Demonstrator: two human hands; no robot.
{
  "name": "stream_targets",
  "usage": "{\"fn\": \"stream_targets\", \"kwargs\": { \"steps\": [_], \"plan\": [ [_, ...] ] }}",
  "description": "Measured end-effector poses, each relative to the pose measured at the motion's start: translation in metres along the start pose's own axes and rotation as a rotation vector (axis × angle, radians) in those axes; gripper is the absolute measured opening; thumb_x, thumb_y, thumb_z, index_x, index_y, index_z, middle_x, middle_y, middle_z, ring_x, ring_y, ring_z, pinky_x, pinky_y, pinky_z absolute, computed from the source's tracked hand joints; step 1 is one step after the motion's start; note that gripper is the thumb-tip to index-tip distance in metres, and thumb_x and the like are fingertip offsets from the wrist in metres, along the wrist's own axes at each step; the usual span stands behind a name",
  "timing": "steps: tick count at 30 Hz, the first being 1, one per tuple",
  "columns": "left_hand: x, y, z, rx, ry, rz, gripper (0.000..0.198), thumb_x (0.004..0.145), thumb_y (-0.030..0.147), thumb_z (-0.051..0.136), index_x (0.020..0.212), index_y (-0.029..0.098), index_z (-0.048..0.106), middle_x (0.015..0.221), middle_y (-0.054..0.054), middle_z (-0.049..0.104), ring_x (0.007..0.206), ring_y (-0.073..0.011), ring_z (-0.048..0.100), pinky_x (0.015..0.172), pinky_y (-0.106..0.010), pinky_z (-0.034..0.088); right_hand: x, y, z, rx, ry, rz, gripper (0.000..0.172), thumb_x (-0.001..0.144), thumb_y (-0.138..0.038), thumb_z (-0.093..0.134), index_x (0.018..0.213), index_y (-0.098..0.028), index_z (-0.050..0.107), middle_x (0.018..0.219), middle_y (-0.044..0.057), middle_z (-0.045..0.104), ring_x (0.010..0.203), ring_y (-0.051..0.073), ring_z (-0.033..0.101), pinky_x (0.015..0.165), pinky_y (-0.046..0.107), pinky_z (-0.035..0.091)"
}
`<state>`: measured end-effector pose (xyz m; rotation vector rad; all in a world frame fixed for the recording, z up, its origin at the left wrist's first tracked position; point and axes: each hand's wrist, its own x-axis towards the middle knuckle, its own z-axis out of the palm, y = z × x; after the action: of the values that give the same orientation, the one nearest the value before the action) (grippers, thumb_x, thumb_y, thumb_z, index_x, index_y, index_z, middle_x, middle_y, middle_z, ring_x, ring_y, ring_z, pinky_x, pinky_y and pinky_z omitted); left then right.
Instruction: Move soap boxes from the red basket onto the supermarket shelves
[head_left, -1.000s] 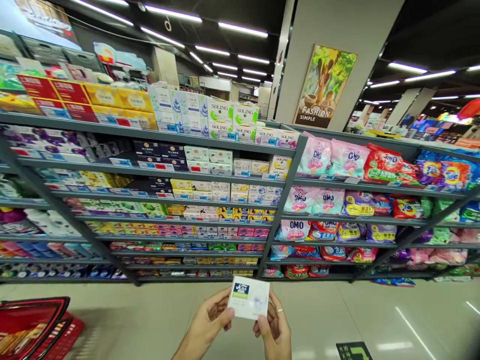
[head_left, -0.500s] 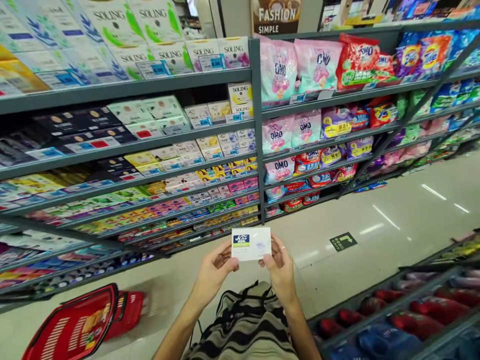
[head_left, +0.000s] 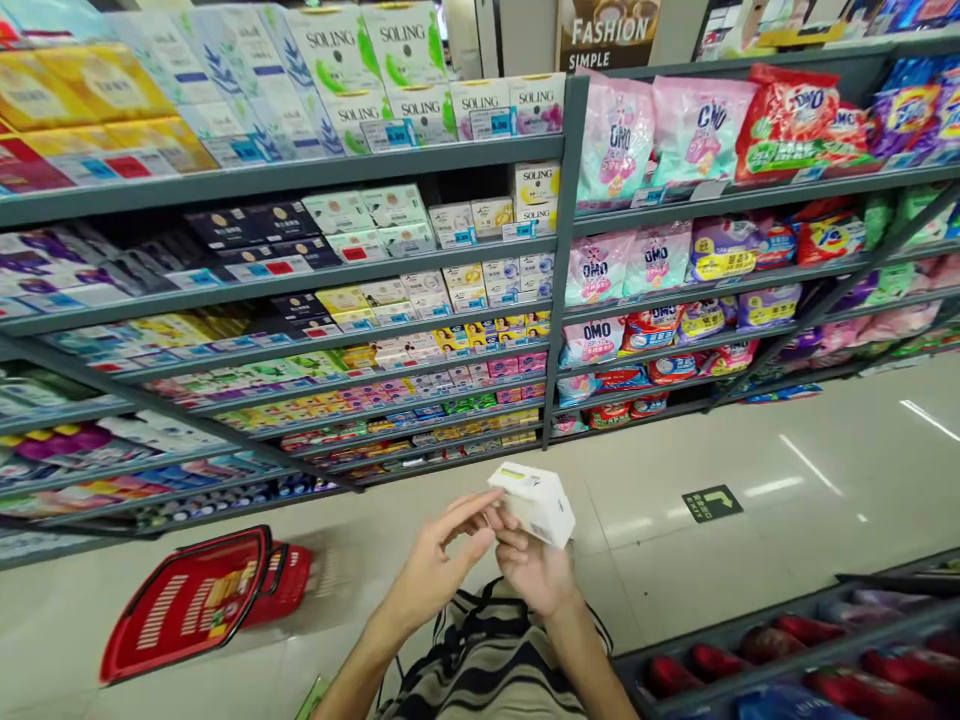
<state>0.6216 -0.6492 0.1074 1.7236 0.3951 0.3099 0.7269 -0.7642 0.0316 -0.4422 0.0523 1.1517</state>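
Note:
I hold a small white box (head_left: 534,502) in front of my chest, tilted so one end and a side face me. My right hand (head_left: 534,570) cups it from below with the fingers closed on it. My left hand (head_left: 442,560) touches its left end with the fingertips. A red shopping basket (head_left: 196,600) with goods inside lies on the floor to my lower left. Ahead stand grey shelves (head_left: 285,178) packed with boxed soaps.
To the right of the shelf post (head_left: 561,280) are bags of washing powder (head_left: 622,140). A low rack with red and blue items (head_left: 787,660) stands at the lower right. A green arrow sticker (head_left: 711,502) marks the pale floor.
The box has turned from label-up to tilted, end facing me. My right hand slid under it. The view swung slightly, and the basket now sits farther right.

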Motion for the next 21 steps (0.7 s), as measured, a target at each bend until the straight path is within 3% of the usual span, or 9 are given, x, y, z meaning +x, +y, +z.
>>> {"fn": "stream_targets", "kwargs": {
  "steps": [3,6,11,16,18,21],
  "plan": [
    [-0.001,0.005,0.005,0.092,-0.045,-0.037,0.044,0.097,0.037,0.06,0.137,0.02,0.066,0.092,-0.006,0.074,0.094,-0.0215,0.067,0.101,-0.037,0.049,0.001,0.018,-0.003,0.134,0.001,0.047,0.007,0.09,-0.026,0.069,0.092,-0.02,0.07,0.077,-0.002,0.058,0.053,0.007,0.033,0.046,0.015,0.03],
    [-0.006,0.002,0.006,0.084,-0.042,-0.054,0.043,0.098,0.036,0.058,0.137,0.02,0.066,0.094,-0.006,0.076,0.091,-0.0207,0.069,0.099,-0.035,0.05,0.003,0.031,-0.006,0.117,0.051,0.043,0.009,0.092,-0.029,0.067,0.094,-0.021,0.069,0.073,-0.003,0.057,0.051,0.007,0.032,0.044,0.015,0.029],
    [-0.016,-0.025,-0.007,-0.106,0.109,-0.11,0.052,0.095,0.047,0.06,0.137,0.016,0.064,0.106,-0.012,0.074,0.086,-0.0205,0.067,0.077,-0.031,0.054,0.007,0.031,-0.013,-0.205,0.133,-0.192,0.036,0.095,-0.051,0.063,0.116,-0.022,0.068,0.085,0.002,0.068,0.062,0.011,0.051,0.055,0.022,0.045],
    [-0.015,-0.046,-0.016,-0.297,0.175,-0.114,0.069,0.086,0.059,0.068,0.139,0.016,0.058,0.115,-0.017,0.07,0.085,-0.022,0.064,0.065,-0.031,0.053,0.004,0.015,-0.018,-0.748,0.104,-0.506,0.066,0.085,-0.045,0.079,0.141,-0.022,0.051,0.114,0.011,0.072,0.088,0.02,0.067,0.075,0.031,0.054],
    [-0.018,-0.046,-0.015,-0.421,0.198,-0.149,0.066,0.084,0.055,0.073,0.135,0.016,0.059,0.11,-0.014,0.07,0.08,-0.0189,0.063,0.063,-0.028,0.051,0.001,0.013,-0.019,-0.898,0.03,-0.567,0.074,0.082,-0.048,0.082,0.143,-0.022,0.049,0.111,0.01,0.072,0.097,0.024,0.068,0.084,0.035,0.055],
    [-0.03,-0.043,-0.009,-0.767,0.172,-0.258,0.048,0.084,0.052,0.076,0.112,0.015,0.068,0.088,-0.007,0.069,0.066,-0.0125,0.058,0.061,-0.026,0.045,-0.001,0.016,-0.021,-1.018,-0.048,-0.69,0.085,0.078,-0.055,0.082,0.148,-0.023,0.045,0.107,0.009,0.07,0.095,0.025,0.069,0.084,0.036,0.057]
  ]
}}
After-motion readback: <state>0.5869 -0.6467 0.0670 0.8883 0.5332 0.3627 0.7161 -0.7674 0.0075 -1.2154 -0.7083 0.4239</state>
